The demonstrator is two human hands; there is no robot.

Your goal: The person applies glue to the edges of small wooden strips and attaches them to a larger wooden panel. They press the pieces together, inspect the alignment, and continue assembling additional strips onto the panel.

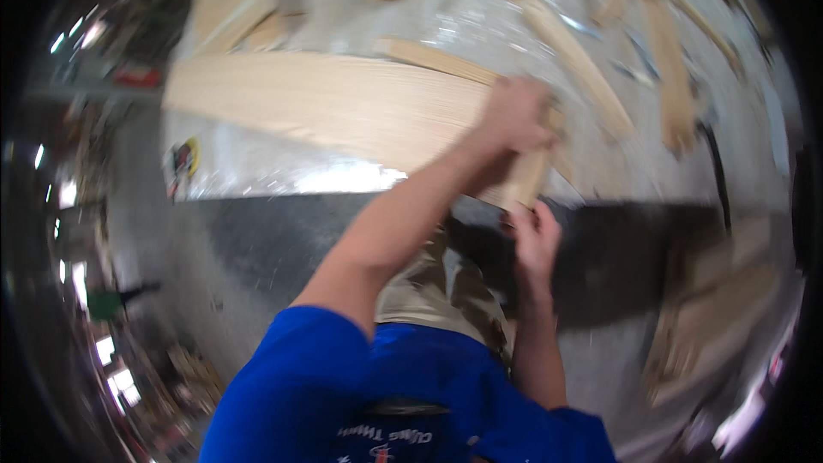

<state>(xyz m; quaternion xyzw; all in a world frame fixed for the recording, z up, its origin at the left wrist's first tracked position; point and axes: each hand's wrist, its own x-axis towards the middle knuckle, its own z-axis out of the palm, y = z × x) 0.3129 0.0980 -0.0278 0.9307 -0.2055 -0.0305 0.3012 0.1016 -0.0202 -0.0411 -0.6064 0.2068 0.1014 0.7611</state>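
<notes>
A short wooden strip (530, 175) lies crosswise at the right end of a wide pale wooden board (343, 99) on the table. My left hand (517, 111) reaches over the board and is closed round the strip's far end, somewhat blurred. At the near end, by the table's front edge, my right hand (535, 238) pinches the strip between thumb and fingers. Along the board's far edge lies a narrow wooden slat (437, 60), which runs up to my left hand. Motion blur hides how the strip and board meet.
Plastic film covers the table (257, 167). Beyond my hands lie a long wooden bar (579, 64) and more wood pieces (669, 77). A yellow and black tool (185, 157) sits at the left corner. Boards (716, 309) stand low at the right, near a dark hose (717, 171).
</notes>
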